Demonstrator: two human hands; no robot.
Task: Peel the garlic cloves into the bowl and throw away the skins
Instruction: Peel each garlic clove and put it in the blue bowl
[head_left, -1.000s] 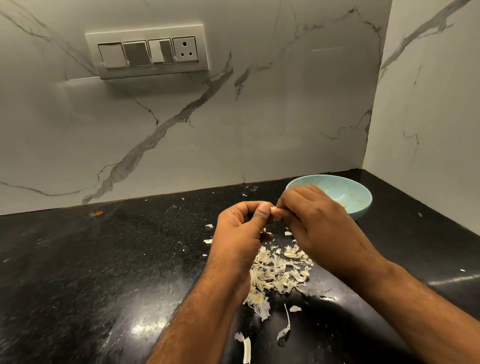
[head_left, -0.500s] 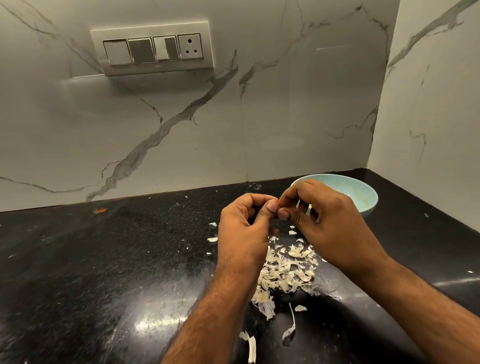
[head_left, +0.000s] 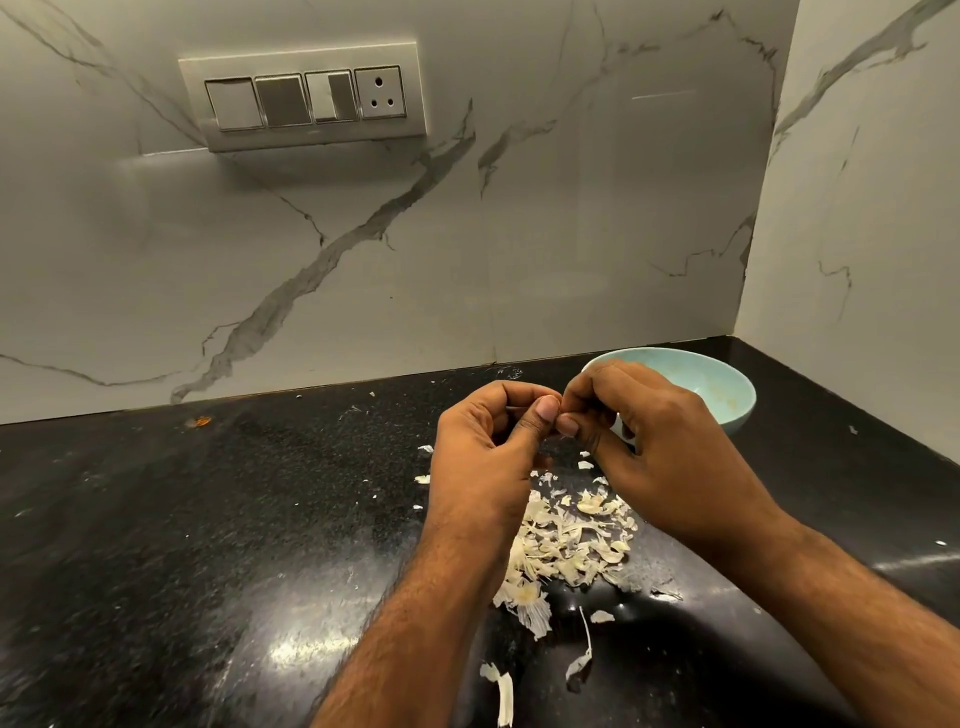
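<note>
left hand (head_left: 485, 457) + right hand (head_left: 654, 457) fingertips pinched together on a garlic clove, mostly hidden, guessing mid-peel | held over skins pile (head_left: 566, 540) so scraps land there | bowl (head_left: 727, 395) far right on desk (head_left: 208, 519), close for dropping cloves

A black speckled countertop (head_left: 208, 519) is carrying everything, running back to its far edge and ending in a far right corner. A light blue bowl (head_left: 727, 395) is sitting on it near that far right corner, and a heap of pale garlic skins (head_left: 566, 545) is lying around the middle of the surface, with loose flakes (head_left: 501, 686) trailing toward the near edge. A small orange scrap (head_left: 200, 421) is resting close to the far edge on the left.
</note>
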